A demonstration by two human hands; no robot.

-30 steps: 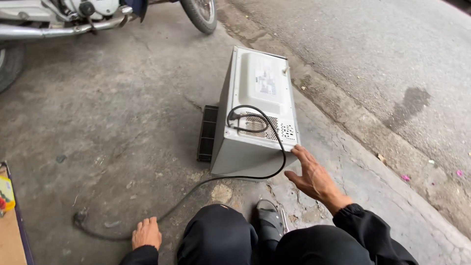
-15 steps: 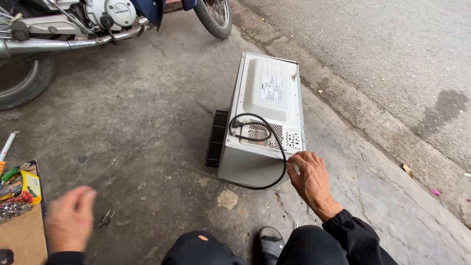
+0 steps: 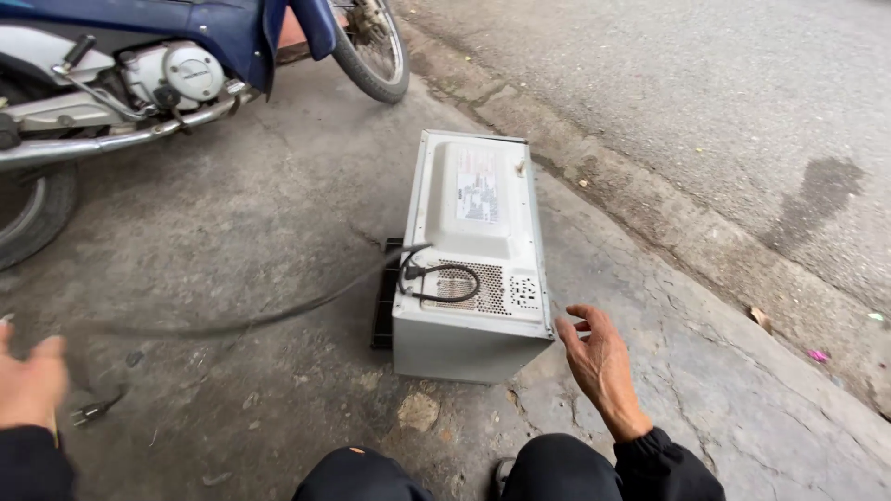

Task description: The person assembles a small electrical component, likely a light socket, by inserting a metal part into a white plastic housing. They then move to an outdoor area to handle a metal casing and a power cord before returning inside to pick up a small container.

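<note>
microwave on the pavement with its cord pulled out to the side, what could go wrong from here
The white boxy microwave oven lies face down by the kerb; a tug on the black power cord, stretched toward the left hand, could drag or tip it. The open right hand beside its corner might get pinched. The cord could trip someone near the blue motorbike.

A white microwave oven [image 3: 475, 260] lies face down on the pavement, vented back panel up; its black power cord [image 3: 232, 325] trails left from it, plug on the ground
</note>
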